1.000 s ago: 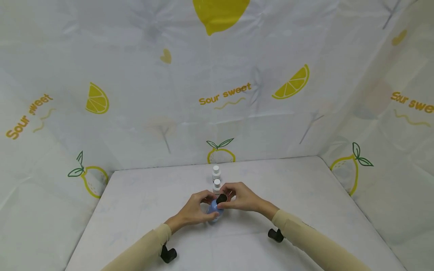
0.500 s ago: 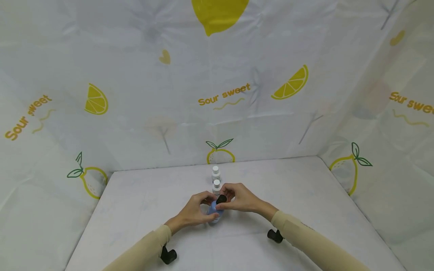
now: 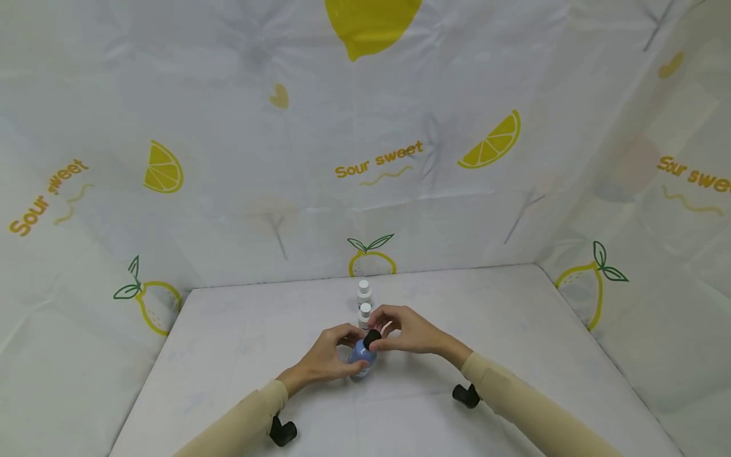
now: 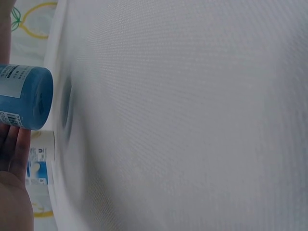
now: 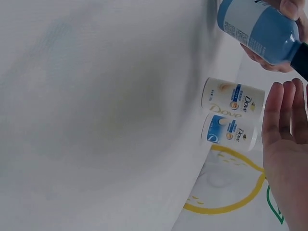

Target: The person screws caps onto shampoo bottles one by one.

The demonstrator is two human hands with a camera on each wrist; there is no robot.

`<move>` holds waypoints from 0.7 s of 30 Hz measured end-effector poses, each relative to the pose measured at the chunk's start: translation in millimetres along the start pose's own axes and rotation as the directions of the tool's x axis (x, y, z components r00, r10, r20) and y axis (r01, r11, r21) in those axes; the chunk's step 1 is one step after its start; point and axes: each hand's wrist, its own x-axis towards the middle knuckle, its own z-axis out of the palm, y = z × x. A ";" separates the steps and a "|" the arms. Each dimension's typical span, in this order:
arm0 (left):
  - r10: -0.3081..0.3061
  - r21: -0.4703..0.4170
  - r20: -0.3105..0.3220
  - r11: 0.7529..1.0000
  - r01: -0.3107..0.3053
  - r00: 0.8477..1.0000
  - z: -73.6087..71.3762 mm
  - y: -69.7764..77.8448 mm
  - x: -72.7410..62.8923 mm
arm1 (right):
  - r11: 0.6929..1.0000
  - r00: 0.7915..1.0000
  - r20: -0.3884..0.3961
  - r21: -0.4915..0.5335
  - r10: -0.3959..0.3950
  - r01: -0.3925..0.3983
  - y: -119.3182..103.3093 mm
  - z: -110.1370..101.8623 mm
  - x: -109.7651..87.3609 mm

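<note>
My left hand (image 3: 331, 355) grips a blue bottle (image 3: 362, 357) round its body, thumb on the near side. The bottle tilts toward my right hand, its base raised off the table in the left wrist view. A label with a barcode shows on the blue bottle (image 4: 14, 96). My right hand (image 3: 408, 331) is at the bottle's black cap (image 3: 372, 339), thumb tip against it and fingertips at its far side. In the right wrist view, several straight fingers (image 5: 286, 108) of that hand extend beside the black cap (image 5: 301, 60).
Two white Dove bottles with white caps stand just behind my hands, a nearer bottle (image 3: 365, 316) and a farther bottle (image 3: 364, 293). A white cloth covers the table (image 3: 240, 330). Behind it rises a lemon-print curtain (image 3: 308, 216). Black mounts (image 3: 466, 396) hang under both wrists.
My right thumb has shifted from the bottle's shoulder onto the black cap, and the right hand has moved slightly up and right. My left hand keeps its grip almost unmoved.
</note>
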 end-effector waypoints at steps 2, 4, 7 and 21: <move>0.001 0.008 -0.001 1.000 -0.001 1.000 0.1 0.0 0.2 | 0.998 0.999 0.031 0.058 -0.019 0.017 1.6 -4.3 0.4; -0.005 0.008 -0.001 1.000 0.005 1.000 -0.2 0.8 0.1 | 0.992 0.997 0.062 0.120 -0.034 0.026 2.7 -7.9 0.5; -0.015 0.005 -0.002 1.000 0.015 1.000 -0.8 2.5 -0.2 | 0.979 0.994 0.099 0.201 -0.048 0.027 5.1 -11.8 0.2; 0.001 -0.002 0.001 1.000 -0.001 1.000 -3.1 3.5 -0.7 | 0.971 0.992 0.126 0.239 -0.028 -0.003 11.0 -14.9 0.1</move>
